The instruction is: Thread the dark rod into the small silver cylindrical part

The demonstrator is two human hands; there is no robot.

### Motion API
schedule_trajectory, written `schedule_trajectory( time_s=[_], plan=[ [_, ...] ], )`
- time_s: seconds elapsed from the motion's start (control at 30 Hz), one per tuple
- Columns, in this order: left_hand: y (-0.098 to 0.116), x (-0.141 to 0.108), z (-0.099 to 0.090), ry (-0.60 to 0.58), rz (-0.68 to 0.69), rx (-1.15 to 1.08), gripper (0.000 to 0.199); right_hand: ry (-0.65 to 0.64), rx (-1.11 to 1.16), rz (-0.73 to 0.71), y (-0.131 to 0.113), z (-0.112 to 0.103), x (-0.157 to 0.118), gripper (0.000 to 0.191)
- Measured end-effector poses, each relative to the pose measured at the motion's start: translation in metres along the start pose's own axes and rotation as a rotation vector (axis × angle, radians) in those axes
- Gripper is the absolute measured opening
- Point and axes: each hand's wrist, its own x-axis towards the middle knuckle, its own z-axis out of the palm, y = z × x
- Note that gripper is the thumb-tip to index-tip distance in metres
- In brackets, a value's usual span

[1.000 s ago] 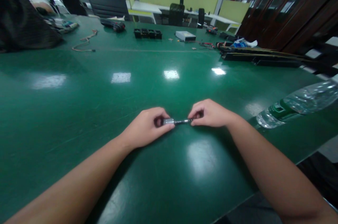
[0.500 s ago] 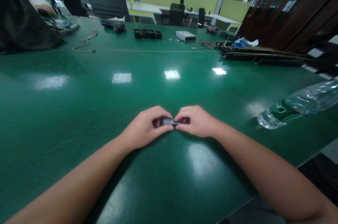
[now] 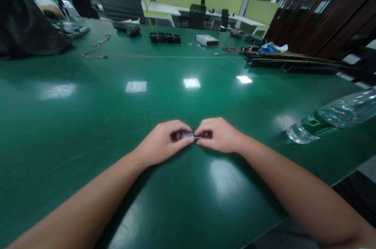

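Near the middle of the green table [image 3: 164,100], my left hand [image 3: 164,141] is closed around a small grey metal cylinder [image 3: 186,135]. A thin dark threaded shaft [image 3: 199,137] sticks out from its right end. The fingertips of my right hand [image 3: 219,134] are closed on this shaft, almost touching the left fingertips. Both hands rest low over the tabletop, and the fingers partly hide the cylinder and the shaft.
A clear plastic bottle [image 3: 317,123] lies on its side at the right. Along the far side are black trays [image 3: 165,38], a white box [image 3: 206,40], a cable [image 3: 94,51], dark long bars [image 3: 273,61] and a dark bag [image 3: 29,26].
The left fingertips have shifted slightly on the cylinder and cover a bit more of its right end. The right hand has hardly moved.
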Motion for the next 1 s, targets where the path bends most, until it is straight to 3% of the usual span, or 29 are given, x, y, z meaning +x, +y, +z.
schedule_trajectory(
  time_s=[1.0],
  plan=[
    [0.0011,-0.0010,-0.0008,-0.013,-0.009,0.028,0.022,-0.030,-0.044,0.015,-0.0002,-0.0053,-0.0016,0.012]
  ],
)
